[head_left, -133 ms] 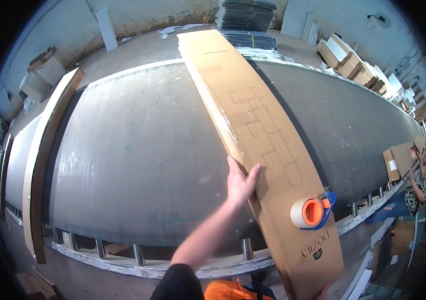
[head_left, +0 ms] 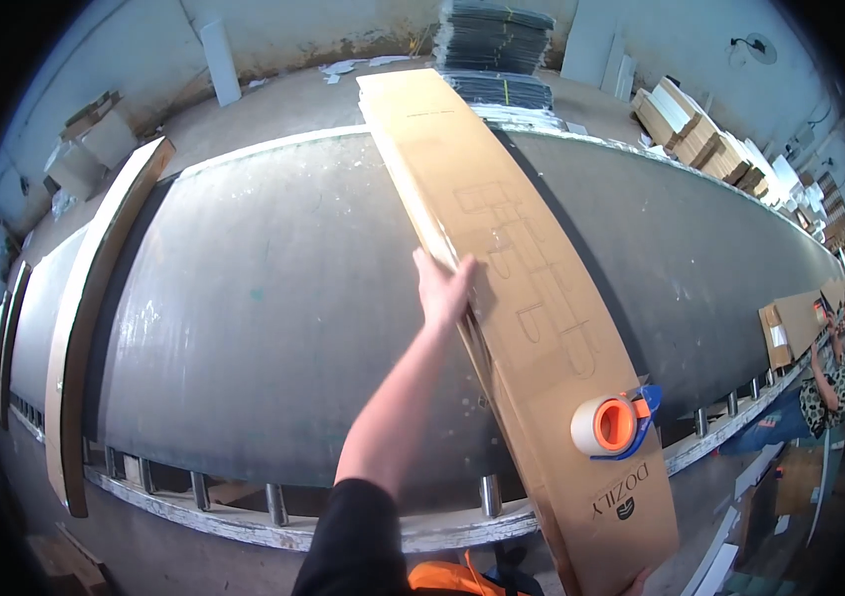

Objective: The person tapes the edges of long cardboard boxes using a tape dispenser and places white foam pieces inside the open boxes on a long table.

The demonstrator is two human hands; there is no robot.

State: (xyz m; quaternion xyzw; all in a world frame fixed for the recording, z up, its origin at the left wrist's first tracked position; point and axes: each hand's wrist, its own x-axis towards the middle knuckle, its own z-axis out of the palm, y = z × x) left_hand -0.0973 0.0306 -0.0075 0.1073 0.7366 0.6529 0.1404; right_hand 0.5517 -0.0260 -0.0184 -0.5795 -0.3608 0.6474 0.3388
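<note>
Long flat brown cardboard box point(head_left: 522, 298) lies across the scuffed grey tabletop point(head_left: 264, 298). Left hand point(head_left: 442, 288) grips its edge, fingers curled. Right hand point(head_left: 641, 581) barely shows; grip unclear

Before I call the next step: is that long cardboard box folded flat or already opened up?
Folded flat: the cardboard box lies thin on the table.

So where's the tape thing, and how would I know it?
Find the big grey table, then the long flat cardboard box lying across it. The tape dispenser sits on the box's near end: an orange-cored roll in a blue holder, the only bright thing there.
</note>
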